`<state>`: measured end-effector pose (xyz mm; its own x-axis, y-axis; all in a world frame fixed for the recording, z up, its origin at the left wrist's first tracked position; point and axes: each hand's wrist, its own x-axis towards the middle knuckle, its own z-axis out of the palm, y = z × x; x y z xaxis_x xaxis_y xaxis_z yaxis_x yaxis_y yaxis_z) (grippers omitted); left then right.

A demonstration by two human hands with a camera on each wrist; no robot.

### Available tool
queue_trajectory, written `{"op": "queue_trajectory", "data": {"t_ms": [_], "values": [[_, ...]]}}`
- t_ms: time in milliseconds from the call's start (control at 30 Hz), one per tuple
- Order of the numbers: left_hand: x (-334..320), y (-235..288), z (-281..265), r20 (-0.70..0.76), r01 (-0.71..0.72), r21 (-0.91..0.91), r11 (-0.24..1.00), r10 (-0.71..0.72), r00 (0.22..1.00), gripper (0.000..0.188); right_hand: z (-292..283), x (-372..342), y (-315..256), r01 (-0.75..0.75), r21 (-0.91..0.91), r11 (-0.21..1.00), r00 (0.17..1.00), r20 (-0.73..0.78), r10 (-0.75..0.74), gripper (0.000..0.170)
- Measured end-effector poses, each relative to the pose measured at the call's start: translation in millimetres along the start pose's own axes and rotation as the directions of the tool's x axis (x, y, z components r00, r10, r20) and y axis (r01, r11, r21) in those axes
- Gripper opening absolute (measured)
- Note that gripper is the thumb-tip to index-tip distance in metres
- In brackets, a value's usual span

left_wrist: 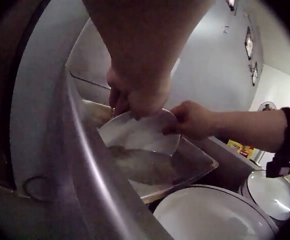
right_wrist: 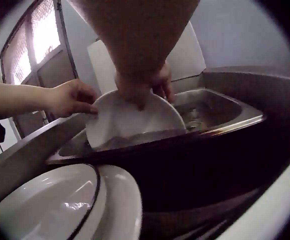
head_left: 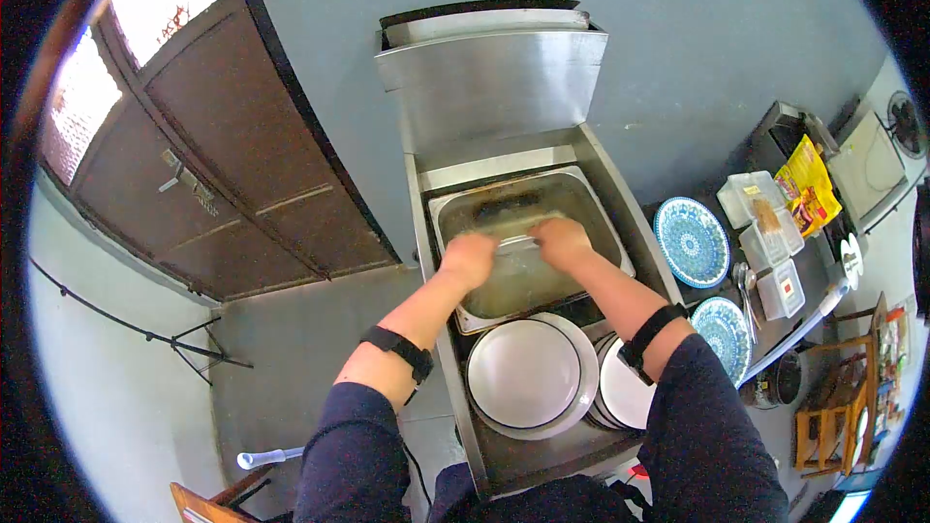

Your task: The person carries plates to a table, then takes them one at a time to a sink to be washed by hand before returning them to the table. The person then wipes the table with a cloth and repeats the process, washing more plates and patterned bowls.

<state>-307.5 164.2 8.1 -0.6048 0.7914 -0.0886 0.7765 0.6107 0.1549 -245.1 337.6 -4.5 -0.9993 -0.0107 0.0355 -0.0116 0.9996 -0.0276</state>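
A white plate (left_wrist: pixel 145 131) stands tilted in a metal pan of cloudy water (head_left: pixel 513 295), its lower part in the water in the right wrist view. My left hand (head_left: pixel 469 260) grips its left edge, and my right hand (head_left: pixel 562 240) grips the opposite edge. From above, only a thin strip of the plate (head_left: pixel 516 241) shows between the hands. In the right wrist view the left hand (right_wrist: pixel 74 98) has its fingers and thumb at the plate's rim (right_wrist: pixel 135 117). The fingers of my right hand (left_wrist: pixel 189 119) pinch the rim in the left wrist view.
White plates (head_left: pixel 524 374) are stacked just in front of the pan, with more plates (head_left: pixel 628 385) to their right. Blue patterned plates (head_left: pixel 692 242), plastic containers (head_left: pixel 781 289) and a yellow packet (head_left: pixel 808 186) lie at the right. The metal basin's raised side (head_left: pixel 630 213) borders the pan.
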Motion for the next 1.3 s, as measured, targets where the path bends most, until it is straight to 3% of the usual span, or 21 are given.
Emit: {"op": "queue_trajectory", "data": {"t_ms": [33, 100, 167, 267, 400, 500, 600, 700, 800, 900, 967, 1100, 1167, 1300], "values": [[-2, 1, -9, 0.031, 0.057, -0.080, 0.995, -0.055, 0.998, 0.022, -4, -3, -3, -0.005, -0.059, 0.998, 0.998, 0.057, 0.008, 0.019], [3, 0, -4, 0.094, 0.075, 0.003, 0.997, -0.075, 0.993, 0.021, -21, -3, -18, 0.004, -0.183, 0.983, 0.987, 0.160, 0.026, 0.021], [0, 12, -15, 0.193, 0.124, 0.042, 0.991, -0.130, 0.973, 0.019, -31, 5, -41, -0.014, -0.176, 0.984, 0.976, 0.211, 0.051, 0.021], [-3, 24, -21, 0.111, 0.218, -0.083, 0.972, -0.209, 0.972, 0.019, -36, 8, -53, 0.042, -0.161, 0.986, 0.977, 0.214, -0.006, 0.019], [-1, -4, 9, 0.075, 0.150, -0.061, 0.987, -0.146, 0.986, 0.018, -8, 8, -23, 0.016, -0.069, 0.997, 0.998, 0.058, -0.011, 0.015], [-4, -10, 9, 0.097, 0.180, -0.041, 0.983, -0.175, 0.980, 0.018, -18, -1, -15, -0.134, -0.106, 0.985, 0.974, 0.170, 0.150, 0.016], [1, 7, 0, 0.049, 0.129, -0.066, 0.989, -0.126, 0.991, 0.018, -32, 1, -38, -0.152, -0.216, 0.965, 0.942, 0.265, 0.207, 0.018], [2, 17, -6, 0.062, 0.095, -0.088, 0.992, -0.090, 0.994, 0.018, -34, 4, -51, -0.201, -0.213, 0.956, 0.909, 0.324, 0.263, 0.019], [2, 13, 2, 0.079, 0.108, -0.066, 0.992, -0.102, 0.992, 0.018, -42, -2, -45, -0.003, -0.287, 0.958, 0.949, 0.302, 0.094, 0.018], [0, 7, 6, 0.134, 0.139, 0.000, 0.990, -0.137, 0.981, 0.019, -27, -6, -17, 0.018, -0.082, 0.996, 0.986, 0.167, -0.004, 0.018], [6, 0, 14, 0.157, 0.175, 0.049, 0.983, -0.180, 0.971, 0.021, -24, -10, -10, -0.142, -0.103, 0.984, 0.949, 0.270, 0.165, 0.018], [2, 17, 1, 0.025, -0.041, -0.079, 0.996, 0.043, 0.999, 0.023, -35, -13, -28, -0.285, -0.196, 0.938, 0.881, 0.332, 0.337, 0.018], [4, 25, -5, 0.046, -0.100, -0.102, 0.990, 0.105, 0.993, 0.022, -25, -16, -33, -0.200, -0.139, 0.970, 0.929, 0.287, 0.233, 0.019], [5, 22, 0, 0.084, -0.055, -0.088, 0.995, 0.062, 0.994, 0.021, -4, -16, -14, -0.005, 0.039, 0.999, 0.982, 0.190, -0.003, 0.022]]}}
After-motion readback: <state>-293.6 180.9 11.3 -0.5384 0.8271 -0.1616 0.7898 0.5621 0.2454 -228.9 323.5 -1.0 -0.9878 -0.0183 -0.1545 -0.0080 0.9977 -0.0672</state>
